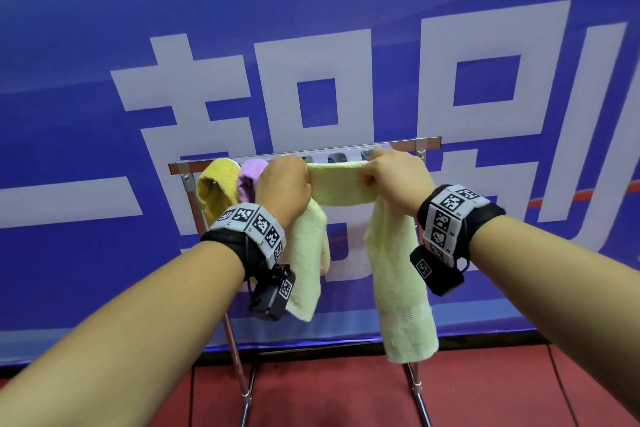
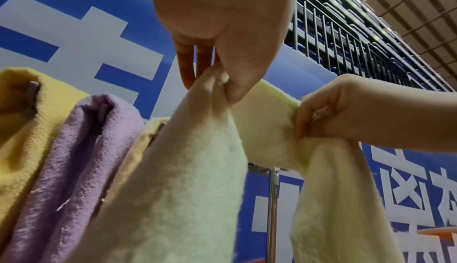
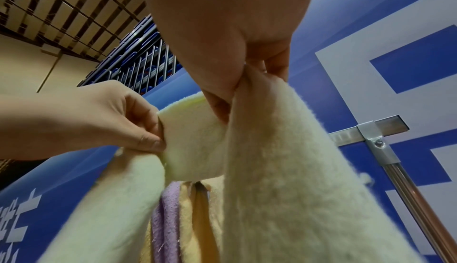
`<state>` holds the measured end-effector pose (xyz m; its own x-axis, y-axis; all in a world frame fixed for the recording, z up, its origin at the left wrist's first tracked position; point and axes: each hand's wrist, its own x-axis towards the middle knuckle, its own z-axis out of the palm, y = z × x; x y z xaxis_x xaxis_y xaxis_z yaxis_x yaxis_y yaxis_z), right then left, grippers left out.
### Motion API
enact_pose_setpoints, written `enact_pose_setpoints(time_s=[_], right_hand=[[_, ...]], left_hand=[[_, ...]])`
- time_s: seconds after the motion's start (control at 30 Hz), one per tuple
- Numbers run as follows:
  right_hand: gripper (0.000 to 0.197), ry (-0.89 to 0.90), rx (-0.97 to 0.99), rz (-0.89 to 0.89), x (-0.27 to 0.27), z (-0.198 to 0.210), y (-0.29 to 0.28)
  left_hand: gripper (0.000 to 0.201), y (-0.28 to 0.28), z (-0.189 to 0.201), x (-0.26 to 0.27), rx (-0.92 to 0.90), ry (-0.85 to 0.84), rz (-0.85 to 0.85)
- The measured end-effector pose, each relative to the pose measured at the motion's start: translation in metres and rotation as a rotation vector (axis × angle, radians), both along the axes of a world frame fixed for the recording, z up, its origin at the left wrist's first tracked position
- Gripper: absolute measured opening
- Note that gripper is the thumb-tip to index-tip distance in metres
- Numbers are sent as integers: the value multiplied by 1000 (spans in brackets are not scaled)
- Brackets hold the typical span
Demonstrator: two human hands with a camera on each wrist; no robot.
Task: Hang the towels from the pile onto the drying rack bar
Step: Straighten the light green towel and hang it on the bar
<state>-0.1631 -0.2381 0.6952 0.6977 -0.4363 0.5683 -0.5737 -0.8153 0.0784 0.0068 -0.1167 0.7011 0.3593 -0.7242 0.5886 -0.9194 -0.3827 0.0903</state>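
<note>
1. A blue banner with large white characters fills the background; a red floor runs along the near edge, and a metal rack stands just in front of the banner.
2. A yellow towel and a purple towel hang at the left end of the bar; the left wrist view shows the edge of a third, paler one just right of the purple. No pile is in view.
3. The step in hand appears to be hanging the next towel: a pale green towel is stretched flat between both hands at bar height, right of the purple one, its two ends drooping toward the floor.
4. The left hand grips the towel's left part, fingers behind the cloth and thumb in front.
5. The right hand pinches its right part, fingers curled into the fold.
6. Both forearms reach forward and up, wrists level, knuckles toward the head camera.
7. Whether the cloth already rests on the bar cannot be told.
8. The next move likely calls for settling the span over a free stretch of bar and evening the ends, the right one hanging lower, before letting go.
</note>
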Motion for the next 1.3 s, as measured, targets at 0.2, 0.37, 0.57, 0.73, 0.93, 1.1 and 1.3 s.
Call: enact_pose_setpoints(time_s=[0.2,0.37,0.57,0.73,0.93,1.1,1.3], right_hand=[[9,-70,37,-21,14,1,-21],[20,-120,84,57,29,3,-28],[33,-72,60,7,49,0,-38],[31,-90,108,42,74,-5,-52],[22,-174,231,133,97,-5,-62],[20,-95,271,120,101,-1,-61],[18,-21,38,-24,105,-5,-71]], left_hand=[[30,-8,4,0,306,-365,-236],[33,-19,15,4,304,-361,-147],[17,-36,20,18,227,-330,18],[10,-57,11,33,123,-178,13],[11,-81,-2,45,32,32,-84],[10,-89,-7,54,29,75,-65],[13,-93,-17,56,54,-18,-40]])
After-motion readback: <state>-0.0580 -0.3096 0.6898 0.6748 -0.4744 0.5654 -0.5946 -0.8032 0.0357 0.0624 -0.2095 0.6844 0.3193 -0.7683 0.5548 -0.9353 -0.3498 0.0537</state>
